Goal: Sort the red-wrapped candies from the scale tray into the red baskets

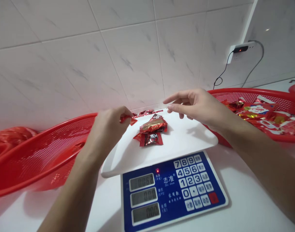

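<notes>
A small pile of red and gold snack packets lies on the white pan of a digital scale. My left hand is at the pan's left side, its fingers pinched on a red packet that is mostly hidden by them. Over the right back part of the pan hovers my right hand, fingers apart and holding nothing. The scale's blue keypad panel faces me, with its top display lit in dim digits.
On the left stands a red perforated basket, with a red bag-like bundle behind it. Another red basket at right holds several packets. More packets lie behind the pan, near the tiled wall. A plugged-in adapter hangs a cable.
</notes>
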A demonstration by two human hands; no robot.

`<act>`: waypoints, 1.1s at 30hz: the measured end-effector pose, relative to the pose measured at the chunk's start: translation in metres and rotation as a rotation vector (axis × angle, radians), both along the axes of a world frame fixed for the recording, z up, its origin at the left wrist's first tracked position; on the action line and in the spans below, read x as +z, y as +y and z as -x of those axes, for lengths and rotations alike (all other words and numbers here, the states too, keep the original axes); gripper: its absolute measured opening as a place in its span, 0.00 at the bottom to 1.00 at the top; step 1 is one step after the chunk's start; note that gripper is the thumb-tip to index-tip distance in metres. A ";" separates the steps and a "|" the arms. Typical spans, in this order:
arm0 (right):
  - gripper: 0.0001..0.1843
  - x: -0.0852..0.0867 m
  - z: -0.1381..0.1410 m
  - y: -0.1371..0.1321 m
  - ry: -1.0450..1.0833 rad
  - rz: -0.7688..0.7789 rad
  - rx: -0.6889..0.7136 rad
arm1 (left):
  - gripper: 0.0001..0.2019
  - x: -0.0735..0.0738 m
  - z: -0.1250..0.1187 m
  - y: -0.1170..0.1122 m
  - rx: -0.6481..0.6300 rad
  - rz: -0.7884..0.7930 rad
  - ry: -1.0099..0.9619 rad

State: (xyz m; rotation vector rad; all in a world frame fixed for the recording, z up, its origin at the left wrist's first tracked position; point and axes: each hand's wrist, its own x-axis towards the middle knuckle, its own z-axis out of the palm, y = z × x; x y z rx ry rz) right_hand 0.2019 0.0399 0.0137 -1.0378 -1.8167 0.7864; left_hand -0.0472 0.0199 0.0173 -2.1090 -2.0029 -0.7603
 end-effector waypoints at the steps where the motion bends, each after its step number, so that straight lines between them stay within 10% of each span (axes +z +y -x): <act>1: 0.15 0.001 -0.001 0.000 0.003 -0.001 0.000 | 0.09 -0.001 0.002 0.003 -0.042 0.084 0.003; 11: 0.13 0.015 -0.020 -0.001 0.123 -0.041 -0.005 | 0.63 -0.017 -0.012 0.020 -0.553 0.409 0.046; 17: 0.13 0.020 -0.023 -0.005 0.117 -0.010 -0.024 | 0.45 -0.036 -0.017 0.047 -0.640 0.473 0.105; 24: 0.13 0.021 -0.022 -0.005 0.061 0.021 -0.035 | 0.13 -0.039 -0.037 0.020 -0.608 0.218 0.008; 33: 0.18 0.009 -0.017 0.005 -0.012 0.021 -0.056 | 0.15 -0.034 -0.054 -0.006 -0.437 0.118 0.119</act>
